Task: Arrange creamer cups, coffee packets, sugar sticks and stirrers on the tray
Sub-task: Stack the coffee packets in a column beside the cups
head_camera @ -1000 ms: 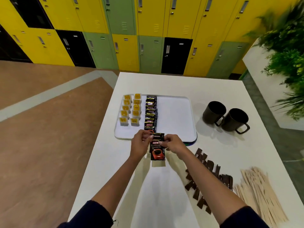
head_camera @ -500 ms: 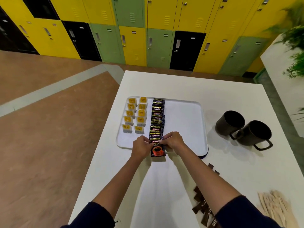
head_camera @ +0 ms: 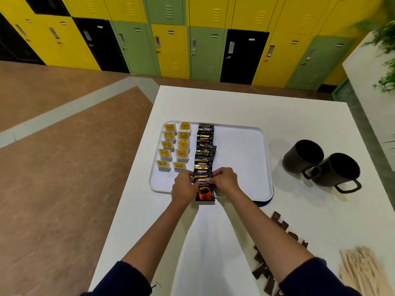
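Note:
A white tray (head_camera: pixel 241 150) lies on the white table (head_camera: pixel 224 103). Two columns of yellow-topped creamer cups (head_camera: pixel 175 146) stand at its left side. Beside them runs an overlapping row of black coffee packets (head_camera: pixel 204 150). My left hand (head_camera: pixel 183 188) and my right hand (head_camera: pixel 224 180) pinch the top corners of the nearest coffee packet (head_camera: pixel 204 192), which hangs over the tray's front rim at the row's near end. Brown sugar sticks (head_camera: pixel 277 248) lie scattered at the lower right. A heap of wooden stirrers (head_camera: pixel 361 272) sits at the far lower right.
Two dark mugs (head_camera: pixel 320 165) stand on the table right of the tray, touching each other. Yellow, green and black lockers (head_camera: pixel 192 35) line the wall beyond. The table's left edge drops to a brown floor. A plant (head_camera: pixel 384 39) overhangs the right.
Both hands have carried the coffee packet forward from the table in front of the tray onto the near end of the packet row. The view shifted left and forward.

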`<action>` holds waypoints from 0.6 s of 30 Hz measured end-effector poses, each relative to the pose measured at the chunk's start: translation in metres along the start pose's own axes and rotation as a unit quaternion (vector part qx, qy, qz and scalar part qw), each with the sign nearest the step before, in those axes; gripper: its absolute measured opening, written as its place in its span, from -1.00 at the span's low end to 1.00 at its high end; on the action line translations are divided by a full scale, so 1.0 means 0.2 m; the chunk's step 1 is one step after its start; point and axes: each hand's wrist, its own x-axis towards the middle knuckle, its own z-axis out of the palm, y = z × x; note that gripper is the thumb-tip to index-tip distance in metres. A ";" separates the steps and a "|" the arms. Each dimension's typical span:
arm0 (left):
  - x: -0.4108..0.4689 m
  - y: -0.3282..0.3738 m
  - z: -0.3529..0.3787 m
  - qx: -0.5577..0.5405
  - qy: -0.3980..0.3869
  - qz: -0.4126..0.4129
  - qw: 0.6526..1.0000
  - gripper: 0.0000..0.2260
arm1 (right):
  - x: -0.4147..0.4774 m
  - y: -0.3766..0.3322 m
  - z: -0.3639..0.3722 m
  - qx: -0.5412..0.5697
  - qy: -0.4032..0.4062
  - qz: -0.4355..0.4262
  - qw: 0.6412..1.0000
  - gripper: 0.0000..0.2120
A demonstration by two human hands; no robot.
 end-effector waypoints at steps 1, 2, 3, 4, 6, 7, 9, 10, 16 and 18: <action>0.00 0.00 0.00 0.003 0.002 0.001 1.000 -0.69 | 0.00 0.00 0.00 0.000 0.003 0.001 1.000 -0.78; 0.01 0.01 0.00 0.006 0.005 0.002 1.000 -0.69 | 0.00 -0.01 0.00 0.000 0.004 0.002 1.000 -0.78; 0.01 0.02 0.00 0.012 0.006 0.005 1.000 -0.70 | 0.00 -0.01 0.00 -0.001 0.006 0.002 1.000 -0.77; 0.01 0.02 0.01 0.018 0.007 0.008 1.000 -0.71 | 0.01 -0.01 0.00 -0.001 0.008 0.002 1.000 -0.77; 0.01 0.04 0.01 0.032 0.014 0.015 0.999 -0.71 | 0.01 -0.02 0.00 -0.001 0.013 -0.001 1.000 -0.77; 0.01 0.04 0.01 0.039 0.020 0.017 0.999 -0.71 | 0.01 -0.02 0.00 0.000 0.014 -0.001 1.000 -0.77; 0.01 0.05 0.02 0.051 0.032 0.021 0.998 -0.71 | 0.02 -0.03 0.00 0.002 0.018 -0.002 1.000 -0.78; 0.01 0.05 0.02 0.056 0.037 0.023 0.997 -0.71 | 0.02 -0.04 0.00 0.001 0.020 -0.005 1.000 -0.78; 0.00 0.05 0.02 0.084 0.073 0.047 0.993 -0.72 | 0.02 -0.05 0.01 -0.012 0.024 -0.025 0.999 -0.79; 0.01 0.05 0.03 0.088 0.085 0.053 0.991 -0.74 | 0.02 -0.06 0.01 -0.017 0.026 -0.034 0.999 -0.80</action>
